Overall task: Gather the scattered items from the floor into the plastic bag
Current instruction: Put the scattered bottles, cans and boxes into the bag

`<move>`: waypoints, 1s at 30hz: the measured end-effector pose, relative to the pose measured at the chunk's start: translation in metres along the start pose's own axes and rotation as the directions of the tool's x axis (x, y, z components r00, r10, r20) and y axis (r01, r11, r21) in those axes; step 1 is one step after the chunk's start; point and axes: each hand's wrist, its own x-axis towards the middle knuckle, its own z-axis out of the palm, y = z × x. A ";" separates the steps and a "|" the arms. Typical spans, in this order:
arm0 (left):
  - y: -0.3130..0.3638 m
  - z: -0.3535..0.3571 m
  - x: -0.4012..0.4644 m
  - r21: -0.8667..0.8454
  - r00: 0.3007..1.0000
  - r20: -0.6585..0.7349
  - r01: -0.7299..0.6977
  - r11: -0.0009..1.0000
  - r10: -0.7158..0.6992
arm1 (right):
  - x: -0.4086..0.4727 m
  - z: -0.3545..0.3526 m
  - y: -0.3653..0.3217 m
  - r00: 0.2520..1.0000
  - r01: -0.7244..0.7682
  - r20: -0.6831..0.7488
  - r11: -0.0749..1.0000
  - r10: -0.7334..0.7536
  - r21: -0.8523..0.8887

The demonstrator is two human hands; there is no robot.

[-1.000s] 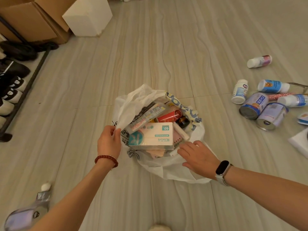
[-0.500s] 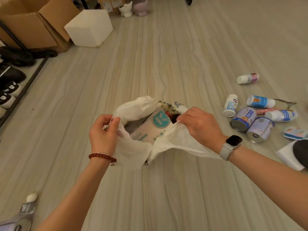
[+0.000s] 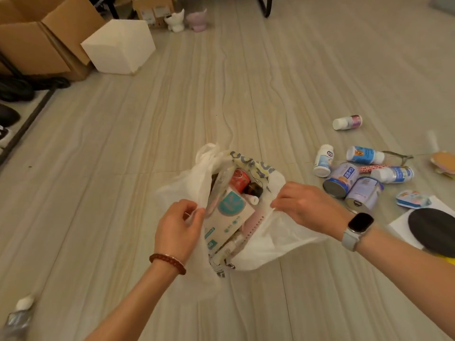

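— Where do we have the plastic bag point(image 3: 261, 244)?

— On the floor point(image 3: 172, 124) right in front of us, its mouth pulled open between our two hands. Our left hand point(image 3: 178, 228) has its fingers point(image 3: 194, 212) pinched on the bag's left edge; our right hand point(image 3: 305, 207) has its fingers point(image 3: 278, 201) closed on the right edge.

— What do we see inside?

— A pale box point(image 3: 227, 219) with a teal round mark lies tilted on top. Behind it sit a red can point(image 3: 239, 179) and a dark brown bottle point(image 3: 253, 189). A pink notebook point(image 3: 251, 223) with a wire spine pokes out along the box's right side. The rest is too jumbled for us to tell.

— And what lies outside the bag?

— To our right, a cluster: two tins point(image 3: 354, 188) on their sides, touching each other, with a white bottle point(image 3: 323, 160) standing just beside them and two blue-labelled bottles point(image 3: 364, 155) lying near. One more small bottle point(image 3: 347, 122) lies apart, farther back. A flat blue packet point(image 3: 412, 199) rests next to a white sheet point(image 3: 398, 221) carrying a black disc point(image 3: 433, 230).

— Anything on our left?

— A cardboard box point(image 3: 37, 38) and a white cube point(image 3: 118, 46) at the far corner, and a small silvery pouch point(image 3: 17, 316) near our left elbow.
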 end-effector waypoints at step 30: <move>0.175 0.335 0.099 0.240 0.360 0.897 -0.884 0.401 0.257 | -0.167 0.031 0.147 0.394 -0.918 0.235 0.371 0.888 0.137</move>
